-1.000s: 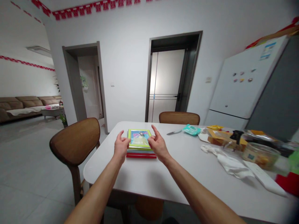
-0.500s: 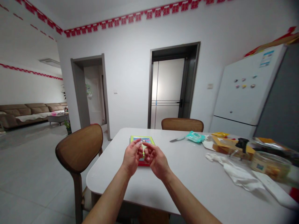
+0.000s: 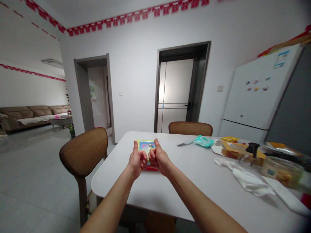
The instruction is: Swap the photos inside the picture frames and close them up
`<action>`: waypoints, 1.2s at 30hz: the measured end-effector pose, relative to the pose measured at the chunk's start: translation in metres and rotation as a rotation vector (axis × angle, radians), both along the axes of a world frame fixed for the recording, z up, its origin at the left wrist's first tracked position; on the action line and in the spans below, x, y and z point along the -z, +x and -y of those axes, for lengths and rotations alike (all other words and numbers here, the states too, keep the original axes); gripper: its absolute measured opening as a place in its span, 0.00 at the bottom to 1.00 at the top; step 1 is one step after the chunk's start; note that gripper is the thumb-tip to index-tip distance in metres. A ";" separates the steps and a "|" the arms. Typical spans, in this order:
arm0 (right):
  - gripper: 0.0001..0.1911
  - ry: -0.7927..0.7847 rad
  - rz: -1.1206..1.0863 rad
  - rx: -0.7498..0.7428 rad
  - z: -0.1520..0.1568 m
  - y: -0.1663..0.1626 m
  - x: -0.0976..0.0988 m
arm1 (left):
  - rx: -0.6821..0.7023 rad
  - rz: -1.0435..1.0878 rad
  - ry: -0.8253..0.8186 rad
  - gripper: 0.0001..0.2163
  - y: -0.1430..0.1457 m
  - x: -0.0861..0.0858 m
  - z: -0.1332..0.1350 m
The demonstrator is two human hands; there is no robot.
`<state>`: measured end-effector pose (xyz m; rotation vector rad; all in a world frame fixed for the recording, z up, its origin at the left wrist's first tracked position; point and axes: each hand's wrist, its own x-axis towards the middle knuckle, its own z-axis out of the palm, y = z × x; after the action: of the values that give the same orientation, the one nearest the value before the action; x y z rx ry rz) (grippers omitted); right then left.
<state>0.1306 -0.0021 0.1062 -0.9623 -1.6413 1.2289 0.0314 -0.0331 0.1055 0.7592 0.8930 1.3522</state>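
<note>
My left hand [image 3: 138, 160] is held up over the table with its fingers curled in and its thumb pointing upward. Facing it, my right hand [image 3: 159, 158] makes the same shape, thumb raised and fingers folded. A narrow gap lies between the curled fingers, and nothing shows in either hand. Behind them on the white table [image 3: 194, 181] lies a flat rectangular thing with a yellow-green border, a colourful picture and a red near edge [image 3: 145, 145]. My hands cover much of it, so its kind is unclear.
A knife [image 3: 184, 143] lies beside a teal packet [image 3: 204, 141]. To the right are a crumpled white cloth [image 3: 250, 181], a clear round tub [image 3: 282, 171] and a cardboard box [image 3: 232, 149]. Wooden chairs stand at the left [image 3: 84, 155] and far side [image 3: 190, 128].
Both thumbs, earlier bent inward with the fingertips close together, now point straight up. My hands have drawn slightly apart, uncovering more of the picture. The view has shifted a little.
</note>
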 end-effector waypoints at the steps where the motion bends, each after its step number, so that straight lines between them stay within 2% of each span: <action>1: 0.28 0.142 0.167 0.100 -0.007 0.000 0.007 | -0.046 -0.003 -0.027 0.28 -0.002 0.009 -0.003; 3: 0.23 0.377 0.433 0.253 -0.022 0.002 0.022 | -0.137 -0.006 -0.096 0.25 -0.007 0.032 -0.007; 4: 0.18 0.446 0.512 0.286 -0.029 0.004 0.030 | -0.170 -0.007 -0.137 0.22 -0.009 0.044 -0.009; 5: 0.13 0.481 0.558 0.292 -0.034 0.006 0.036 | -0.193 -0.006 -0.177 0.19 -0.011 0.056 -0.011; 7: 0.14 0.524 0.625 0.277 -0.041 0.009 0.048 | -0.217 0.006 -0.234 0.14 -0.012 0.077 -0.012; 9: 0.14 0.566 0.695 0.259 -0.040 0.010 0.056 | -0.229 0.032 -0.240 0.10 -0.011 0.090 -0.012; 12: 0.11 0.625 0.765 0.210 -0.026 0.008 0.064 | -0.234 0.095 -0.163 0.07 -0.003 0.096 -0.011; 16: 0.09 0.698 0.754 0.093 -0.001 0.010 0.063 | -0.317 0.170 0.008 0.05 0.010 0.089 -0.004; 18: 0.12 0.632 0.605 0.111 0.009 0.018 0.057 | -0.379 0.192 0.065 0.06 0.015 0.084 0.005; 21: 0.21 0.407 0.286 0.175 0.021 0.036 0.044 | -0.461 0.104 0.137 0.09 0.021 0.075 0.028; 23: 0.27 0.198 0.072 0.168 0.031 0.047 0.034 | -0.499 -0.130 0.204 0.10 0.025 0.067 0.049; 25: 0.29 -0.004 -0.136 0.137 0.043 0.055 0.026 | -0.498 -0.453 0.299 0.10 0.027 0.060 0.072; 26: 0.30 -0.076 -0.238 0.124 0.050 0.058 0.023 | -0.477 -0.607 0.373 0.11 0.028 0.057 0.083; 28: 0.30 -0.163 -0.411 0.089 0.064 0.061 0.019 | -0.424 -0.894 0.634 0.15 0.029 0.055 0.101; 30: 0.30 -0.237 -0.488 0.034 0.076 0.065 0.020 | -0.367 -1.136 0.968 0.21 0.032 0.061 0.114; 32: 0.29 -0.336 -0.469 -0.018 0.084 0.068 0.026 | -0.360 -1.318 1.199 0.23 0.036 0.073 0.119; 34: 0.26 -0.416 -0.441 -0.039 0.088 0.071 0.037 | -0.434 -1.441 1.254 0.20 0.043 0.089 0.119; 36: 0.23 -0.459 -0.436 -0.042 0.087 0.074 0.051 | -0.591 -1.492 1.256 0.15 0.051 0.105 0.116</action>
<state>0.2046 -0.0892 0.0551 -0.8479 -1.0630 1.7479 0.0821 -0.1486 0.0007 2.8741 1.3624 1.7149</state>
